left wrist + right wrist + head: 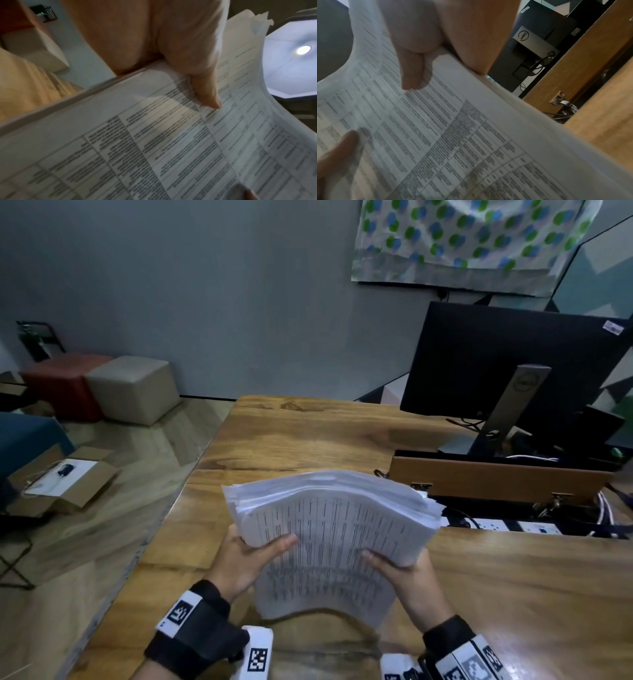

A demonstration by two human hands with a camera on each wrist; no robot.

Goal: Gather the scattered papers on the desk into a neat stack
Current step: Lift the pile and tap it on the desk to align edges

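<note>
Both hands grip the papers. Head view: left hand [245, 563] and right hand [407, 575] each clamp a side edge of the papers [329, 539], thumb on the printed top sheet, fingers underneath. The papers are held up over the near part of the desk [308, 436], between its left edge and the cable box [496, 477] by the monitor [513, 361]. They sag and bow, and the far edges fan out unevenly. No loose sheet shows on the visible desk.

Left wrist view: the thumb [205, 92] lies flat on the top sheet; the fingers below are hidden. At the far corner several sheet corners stand out of line.

Right wrist view: the right thumb [412, 70] presses the top sheet close to the side edge, and the tip of the left thumb [342, 142] shows lower on the same sheet. The thick side edge looks fairly even here.

Step in hand, as judged: gathering appears complete, and squaring is under way. The next move calls for a looser grip so that the sheets can slide, an edge tapped on the desk until the fanned corners align, then the papers laid flat.
</note>
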